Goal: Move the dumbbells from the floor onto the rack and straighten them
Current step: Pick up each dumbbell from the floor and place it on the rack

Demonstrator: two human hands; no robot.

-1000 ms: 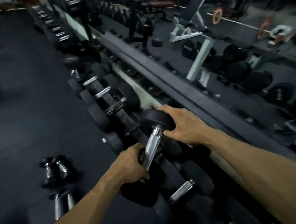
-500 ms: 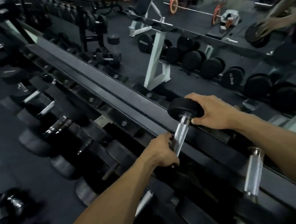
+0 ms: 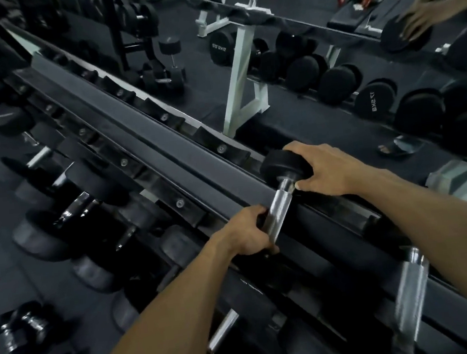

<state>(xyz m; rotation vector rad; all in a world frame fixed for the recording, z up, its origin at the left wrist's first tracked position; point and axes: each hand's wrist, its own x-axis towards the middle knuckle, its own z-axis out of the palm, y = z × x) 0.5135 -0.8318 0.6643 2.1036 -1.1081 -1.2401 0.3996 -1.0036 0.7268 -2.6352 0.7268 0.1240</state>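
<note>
From the head camera I see my left hand [image 3: 246, 232] curled round the lower end of a dumbbell's knurled chrome handle [image 3: 278, 209], just below the centre of the frame. My right hand [image 3: 322, 168] sits right of centre, fingers wrapped over the far black head [image 3: 281, 165] of the same dumbbell [image 3: 280, 189], thumb against the head's underside beside the handle. The dumbbell lies slanted across the top tier of the dumbbell rack [image 3: 149, 145], which runs as a long dark rail from the upper left down to the lower right. Its near head is hidden under my left hand, so I cannot tell whether it is seated.

Lower tiers at the left of the frame carry more black dumbbells with chrome handles [image 3: 75, 209]. Another chrome handle [image 3: 409, 294] stands on the top tier at the lower right. Small chrome dumbbells [image 3: 25, 334] lie on the dark floor at the lower left. A mirror [image 3: 333, 104] behind the rack fills the upper right, showing reflected dumbbells and a reflected hand on a black head.
</note>
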